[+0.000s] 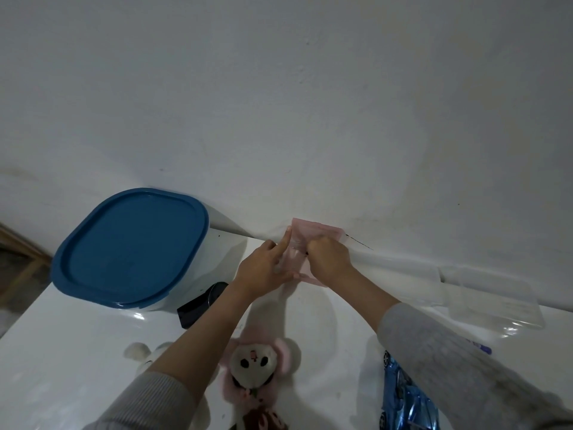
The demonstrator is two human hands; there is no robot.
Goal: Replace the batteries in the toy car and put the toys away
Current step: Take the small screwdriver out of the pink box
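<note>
A small pink see-through bag or case (313, 235) stands on the white table by the wall. My left hand (265, 268) holds its left side, forefinger stretched up along its edge. My right hand (328, 256) is closed on its right side, fingers curled at its front. What it holds I cannot make out. The blue toy car (403, 398) lies at the near right, partly under my right sleeve. A pink-hooded plush toy (255, 370) lies between my forearms. A white plush toy (139, 352) peeks out beneath my left arm.
A white storage bin with a blue lid (130, 246) stands at the left. A black object (203, 302) leans against its base. A clear plastic lid or tray (493, 297) rests at the right by the wall. A purple-tipped pen (482, 347) lies beside my right sleeve.
</note>
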